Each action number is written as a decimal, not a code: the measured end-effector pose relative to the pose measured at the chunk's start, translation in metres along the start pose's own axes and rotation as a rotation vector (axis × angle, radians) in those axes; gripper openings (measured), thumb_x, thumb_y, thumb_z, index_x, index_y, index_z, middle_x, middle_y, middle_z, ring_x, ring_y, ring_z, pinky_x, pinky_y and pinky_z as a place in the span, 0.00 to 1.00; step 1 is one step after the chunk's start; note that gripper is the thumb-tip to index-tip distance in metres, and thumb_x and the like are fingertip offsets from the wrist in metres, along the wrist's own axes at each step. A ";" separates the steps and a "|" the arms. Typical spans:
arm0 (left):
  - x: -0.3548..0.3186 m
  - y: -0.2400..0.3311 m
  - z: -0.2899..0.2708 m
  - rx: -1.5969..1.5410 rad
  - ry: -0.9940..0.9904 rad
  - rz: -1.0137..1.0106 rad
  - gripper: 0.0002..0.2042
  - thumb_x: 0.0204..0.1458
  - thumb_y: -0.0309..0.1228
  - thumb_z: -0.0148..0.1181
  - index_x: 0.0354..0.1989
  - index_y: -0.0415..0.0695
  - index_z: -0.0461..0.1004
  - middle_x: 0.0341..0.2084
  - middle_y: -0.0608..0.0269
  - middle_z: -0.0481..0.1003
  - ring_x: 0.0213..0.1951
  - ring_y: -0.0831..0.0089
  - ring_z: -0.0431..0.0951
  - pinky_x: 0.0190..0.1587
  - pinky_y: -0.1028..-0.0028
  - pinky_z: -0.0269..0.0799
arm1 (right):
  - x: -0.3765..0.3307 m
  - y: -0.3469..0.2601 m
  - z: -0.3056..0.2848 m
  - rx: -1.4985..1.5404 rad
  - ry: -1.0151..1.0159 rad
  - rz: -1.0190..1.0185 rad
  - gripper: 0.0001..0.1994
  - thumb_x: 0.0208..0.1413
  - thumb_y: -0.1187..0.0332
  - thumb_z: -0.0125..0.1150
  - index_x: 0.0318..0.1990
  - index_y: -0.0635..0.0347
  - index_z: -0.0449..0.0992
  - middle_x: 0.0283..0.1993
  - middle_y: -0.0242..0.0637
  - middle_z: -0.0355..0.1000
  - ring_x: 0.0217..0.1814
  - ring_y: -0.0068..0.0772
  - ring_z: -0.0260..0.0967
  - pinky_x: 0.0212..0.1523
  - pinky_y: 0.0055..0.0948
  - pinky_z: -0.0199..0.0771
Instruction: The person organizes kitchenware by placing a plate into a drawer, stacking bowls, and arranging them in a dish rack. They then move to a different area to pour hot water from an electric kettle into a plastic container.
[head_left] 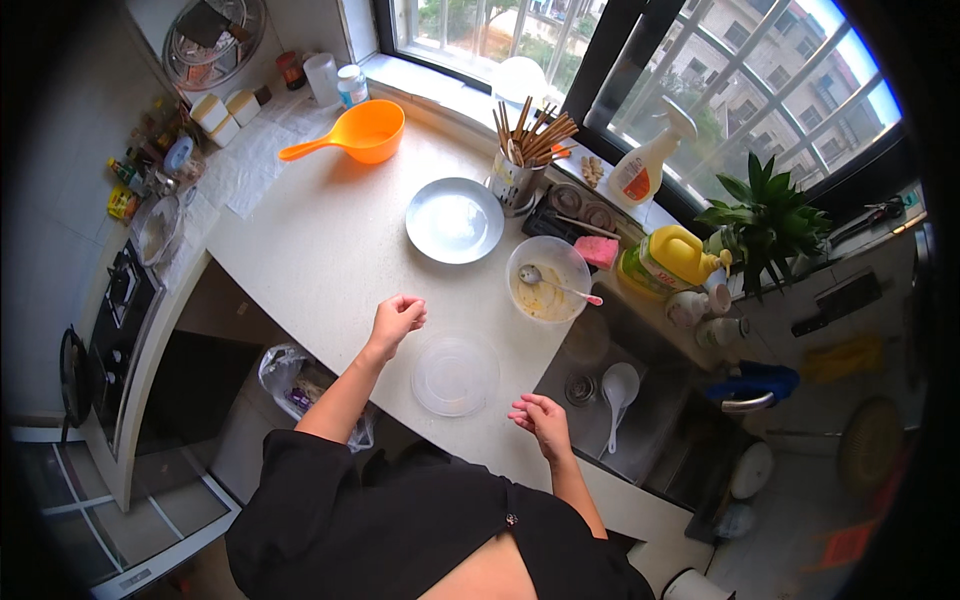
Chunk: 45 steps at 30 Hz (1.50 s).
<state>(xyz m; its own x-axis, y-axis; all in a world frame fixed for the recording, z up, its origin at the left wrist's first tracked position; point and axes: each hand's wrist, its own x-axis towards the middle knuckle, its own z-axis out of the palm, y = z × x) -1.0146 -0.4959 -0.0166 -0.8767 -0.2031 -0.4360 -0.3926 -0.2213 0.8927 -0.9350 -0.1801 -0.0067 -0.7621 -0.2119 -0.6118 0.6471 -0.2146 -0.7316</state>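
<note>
Kitchen counter [330,250] — clear lid [455,373] between left hand [397,318] | right hand [540,416]

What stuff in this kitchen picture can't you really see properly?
- Left hand: its curled fingers hide the palm, so whether it holds anything cannot be told.
- Clear glass bowl with a spoon: the yellowish smear inside is too small to identify.
- Wall rack of small bottles and jars: blurred and bent near the left rim.
- Steel sink: its near end is hidden by the white counter's edge.
</note>
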 end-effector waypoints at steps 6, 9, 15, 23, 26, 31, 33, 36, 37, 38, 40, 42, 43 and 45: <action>-0.046 -0.046 -0.020 0.192 0.108 -0.059 0.12 0.50 0.27 0.46 0.42 0.37 0.68 0.34 0.60 0.71 0.33 0.75 0.71 0.34 0.76 0.70 | 0.015 0.023 0.002 -0.155 0.059 -0.082 0.16 0.50 0.80 0.44 0.48 0.75 0.61 0.47 0.50 0.65 0.43 0.36 0.69 0.43 0.26 0.72; -0.062 -0.047 -0.018 0.138 0.047 -0.219 0.15 0.50 0.27 0.47 0.47 0.38 0.64 0.41 0.58 0.68 0.41 0.72 0.68 0.39 0.71 0.69 | 0.037 0.026 0.009 -0.171 0.089 0.010 0.20 0.49 0.79 0.45 0.52 0.73 0.58 0.50 0.49 0.63 0.46 0.36 0.67 0.44 0.26 0.71; -0.025 -0.048 -0.005 -0.060 0.031 -0.107 0.14 0.52 0.30 0.47 0.45 0.36 0.63 0.38 0.57 0.69 0.38 0.70 0.70 0.43 0.69 0.70 | 0.055 0.019 0.005 -0.119 0.203 -0.132 0.15 0.53 0.73 0.47 0.48 0.70 0.63 0.44 0.44 0.67 0.42 0.33 0.69 0.39 0.24 0.71; 0.081 0.002 0.011 -0.266 -0.110 -0.239 0.30 0.53 0.52 0.43 0.48 0.32 0.57 0.36 0.45 0.68 0.31 0.67 0.71 0.32 0.72 0.71 | 0.011 0.003 -0.023 -0.168 0.148 -0.079 0.13 0.57 0.61 0.47 0.29 0.63 0.69 0.24 0.33 0.68 0.23 0.23 0.67 0.22 0.16 0.64; 0.112 -0.001 0.020 -0.305 -0.151 -0.444 0.37 0.48 0.59 0.43 0.48 0.30 0.57 0.36 0.45 0.67 0.28 0.69 0.70 0.28 0.75 0.71 | -0.022 -0.013 0.014 -0.056 0.306 -0.061 0.16 0.57 0.60 0.46 0.25 0.62 0.69 0.16 0.29 0.63 0.16 0.20 0.60 0.17 0.19 0.60; 0.138 -0.013 0.029 -0.360 -0.204 -0.554 0.39 0.42 0.67 0.40 0.43 0.35 0.59 0.30 0.53 0.65 0.19 0.75 0.65 0.20 0.79 0.66 | -0.048 -0.004 -0.008 0.114 0.239 -0.037 0.19 0.59 0.57 0.41 0.25 0.63 0.68 0.13 0.30 0.59 0.13 0.22 0.55 0.14 0.20 0.55; 0.142 -0.013 0.028 -0.348 -0.167 -0.547 0.35 0.44 0.66 0.38 0.37 0.39 0.63 0.23 0.59 0.67 0.18 0.76 0.64 0.19 0.79 0.63 | -0.055 0.005 -0.024 0.120 0.143 -0.044 0.20 0.60 0.56 0.38 0.25 0.62 0.67 0.13 0.31 0.59 0.13 0.24 0.54 0.14 0.20 0.54; 0.149 -0.018 0.031 -0.323 -0.135 -0.544 0.30 0.50 0.61 0.35 0.31 0.40 0.64 0.15 0.63 0.66 0.14 0.78 0.61 0.16 0.79 0.57 | -0.066 0.008 -0.031 0.195 0.112 -0.075 0.20 0.61 0.57 0.37 0.24 0.61 0.66 0.12 0.31 0.58 0.12 0.23 0.52 0.14 0.20 0.53; 0.153 -0.023 0.027 -0.309 -0.147 -0.534 0.29 0.51 0.59 0.34 0.31 0.41 0.64 0.16 0.63 0.67 0.14 0.78 0.60 0.15 0.79 0.55 | -0.069 0.007 -0.030 0.206 0.099 -0.074 0.19 0.61 0.57 0.38 0.24 0.61 0.66 0.13 0.31 0.58 0.12 0.23 0.53 0.14 0.20 0.54; 0.156 -0.027 0.023 -0.297 -0.156 -0.522 0.28 0.53 0.58 0.34 0.32 0.41 0.63 0.16 0.63 0.67 0.13 0.78 0.60 0.15 0.79 0.54 | -0.072 0.007 -0.028 0.215 0.083 -0.072 0.19 0.60 0.57 0.38 0.25 0.61 0.66 0.13 0.31 0.59 0.13 0.23 0.53 0.15 0.20 0.54; 0.145 -0.019 0.027 -0.281 -0.152 -0.464 0.24 0.55 0.53 0.33 0.30 0.41 0.63 0.13 0.64 0.65 0.11 0.79 0.57 0.14 0.78 0.52 | -0.076 0.004 -0.025 0.187 0.068 -0.088 0.18 0.60 0.57 0.38 0.26 0.61 0.66 0.15 0.32 0.61 0.15 0.23 0.56 0.16 0.20 0.57; 0.132 -0.020 0.019 -0.261 -0.145 -0.400 0.23 0.56 0.51 0.33 0.29 0.41 0.63 0.12 0.65 0.64 0.10 0.80 0.55 0.13 0.78 0.51 | -0.078 0.002 -0.019 0.110 0.043 -0.111 0.18 0.60 0.56 0.39 0.27 0.61 0.67 0.18 0.33 0.64 0.18 0.23 0.60 0.19 0.19 0.60; 0.122 -0.020 0.017 -0.198 -0.071 -0.363 0.23 0.56 0.50 0.34 0.26 0.41 0.63 0.10 0.67 0.63 0.09 0.80 0.53 0.13 0.78 0.50 | -0.079 0.003 -0.022 0.097 0.019 -0.098 0.15 0.59 0.60 0.42 0.32 0.64 0.69 0.24 0.36 0.69 0.24 0.26 0.67 0.25 0.19 0.65; 0.089 -0.008 0.006 -0.161 -0.122 -0.359 0.24 0.56 0.50 0.34 0.23 0.41 0.63 0.09 0.67 0.62 0.09 0.79 0.52 0.13 0.77 0.50 | -0.082 -0.015 0.002 0.026 0.048 -0.185 0.13 0.59 0.64 0.43 0.37 0.65 0.69 0.28 0.38 0.71 0.29 0.27 0.69 0.30 0.19 0.67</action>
<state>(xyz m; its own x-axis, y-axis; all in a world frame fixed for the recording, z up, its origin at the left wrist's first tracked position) -1.0909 -0.5061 -0.0615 -0.7221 0.0267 -0.6913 -0.6398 -0.4058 0.6526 -0.8821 -0.1612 0.0552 -0.8680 -0.1210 -0.4816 0.4957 -0.2701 -0.8254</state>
